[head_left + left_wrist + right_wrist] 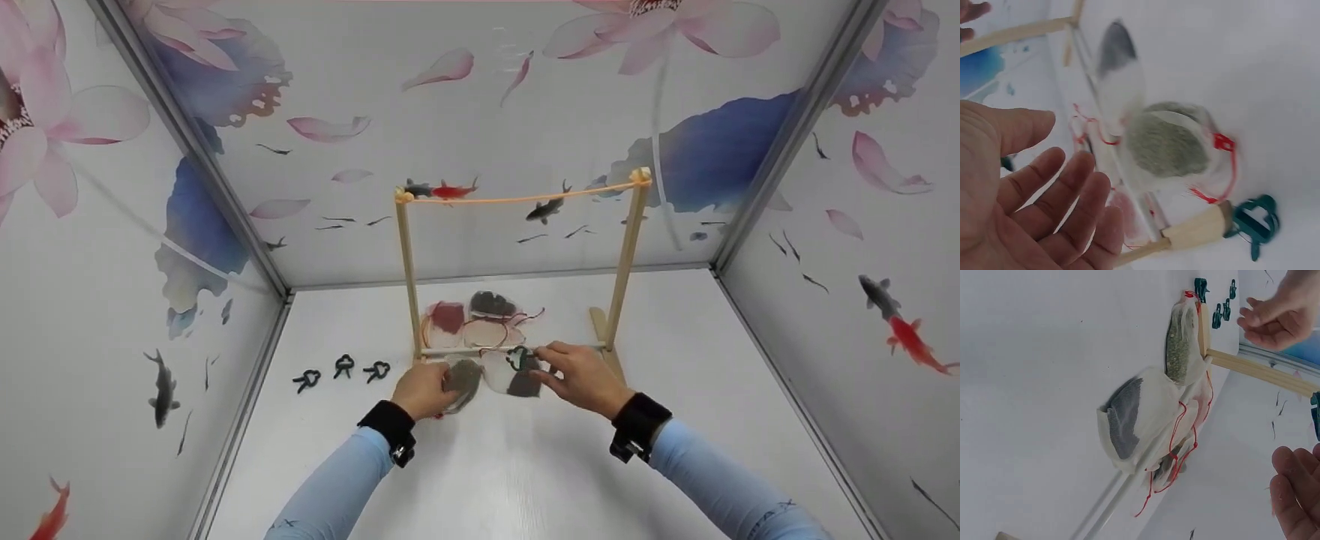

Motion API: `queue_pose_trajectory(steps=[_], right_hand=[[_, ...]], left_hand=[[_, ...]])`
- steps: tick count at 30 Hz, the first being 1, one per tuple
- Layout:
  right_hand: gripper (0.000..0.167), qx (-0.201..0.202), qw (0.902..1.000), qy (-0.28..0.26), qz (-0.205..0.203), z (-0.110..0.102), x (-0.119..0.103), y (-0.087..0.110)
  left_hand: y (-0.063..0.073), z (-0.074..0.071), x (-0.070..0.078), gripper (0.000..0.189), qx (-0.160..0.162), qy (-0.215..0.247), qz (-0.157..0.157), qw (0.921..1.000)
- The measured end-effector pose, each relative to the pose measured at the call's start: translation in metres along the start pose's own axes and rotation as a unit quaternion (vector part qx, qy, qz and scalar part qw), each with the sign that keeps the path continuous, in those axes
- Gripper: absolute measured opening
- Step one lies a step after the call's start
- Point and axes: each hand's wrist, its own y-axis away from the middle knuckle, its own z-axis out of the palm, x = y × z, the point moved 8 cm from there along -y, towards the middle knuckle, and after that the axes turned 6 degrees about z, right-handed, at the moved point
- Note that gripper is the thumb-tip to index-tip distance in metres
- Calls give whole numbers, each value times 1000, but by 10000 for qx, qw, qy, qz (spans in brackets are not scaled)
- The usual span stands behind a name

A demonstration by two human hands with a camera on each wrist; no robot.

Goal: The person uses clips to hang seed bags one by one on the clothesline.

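Note:
My left hand (426, 390) is raised with fingers loosely bent above a translucent drawstring pouch (1168, 143) of green grains. In the left wrist view nothing shows in its grasp, though a bit of something dark green (1008, 163) appears behind the fingers. At its fingertips my right hand (581, 376) pinches a dark green clip (517, 358); the exact contact is hard to see. Beneath the clip lies a pouch with dark contents (1126, 419). Several more pouches with red strings lie behind the white rod (1107, 509), one holding reddish contents (448, 317).
Left of the wooden frame (409, 277), three dark green clips (344, 366) lie on the white table (480, 480). An orange cord (517, 199) spans the tops of its posts. Printed panels (480, 135) enclose the table at the back and both sides.

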Motion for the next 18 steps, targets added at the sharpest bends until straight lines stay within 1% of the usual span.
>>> queue_pose_trajectory(steps=[2, 4, 6, 8, 10, 12, 15, 18], right_hand=[[26, 45, 9999, 160, -12, -2, 2, 3], [24, 170, 9992, 334, -102, -4, 3, 6], [21, 319, 9984, 411, -226, -6, 4, 8], [17, 447, 9974, 442, -352, -6, 4, 10], [13, 550, 9966, 394, -460, -6, 4, 12], [13, 623, 9961, 369, -513, -6, 5, 15], [14, 648, 9960, 302, -535, -6, 6, 18], [14, 542, 9969, 247, -519, -5, 7, 20]], left_hand=[[5, 15, -12, 26, -171, -449, -156, 9987], [9, 28, -20, 32, -265, -792, -278, 9961], [12, 41, -26, 34, -311, -1090, -347, 9929], [15, 52, -30, 32, -326, -1326, -366, 9900], [17, 60, -33, 24, -286, -1551, -311, 9870], [19, 66, -33, 15, -175, -1736, -175, 9845], [19, 69, -32, 7, 19, -1943, 77, 9809], [20, 69, -31, 8, 111, -2061, 246, 9782]])
